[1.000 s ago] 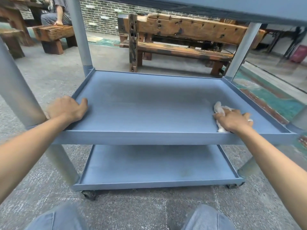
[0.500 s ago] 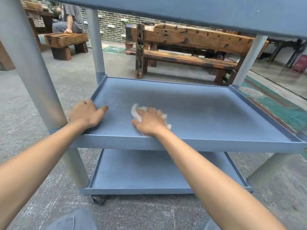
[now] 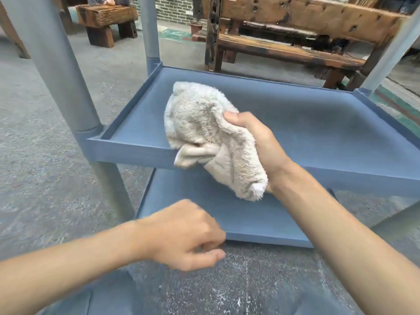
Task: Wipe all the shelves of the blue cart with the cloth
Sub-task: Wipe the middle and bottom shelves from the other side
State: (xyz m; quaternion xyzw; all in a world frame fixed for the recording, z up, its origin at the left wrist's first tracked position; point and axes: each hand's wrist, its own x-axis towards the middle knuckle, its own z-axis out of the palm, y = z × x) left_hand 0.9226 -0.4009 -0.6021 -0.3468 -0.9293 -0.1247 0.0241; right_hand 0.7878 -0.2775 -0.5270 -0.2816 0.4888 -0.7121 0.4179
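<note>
Half a second ago my left hand rested on the left rim of the middle shelf and my right hand pressed the cloth flat onto it; now both have come off the cart. Farthest left, a grey post [image 3: 66, 83] of the blue cart [image 3: 127, 148] rises from the shelf's near left corner. My left hand [image 3: 181, 237] hangs low in front of the bottom shelf [image 3: 250, 221], off the cart, blurred, its fingers loosely curled with nothing in them. To its right, the cream terry cloth [image 3: 204, 133] is up in the air above the front edge of the middle shelf [image 3: 318, 128], bunched and drooping, clear of the surface. My right hand [image 3: 256, 142] grips it, thumb pinching a fold on top and fingers wrapped behind. Beyond the cart stands a weathered wooden bench [image 3: 295, 30] on the concrete floor [image 3: 34, 133].
</note>
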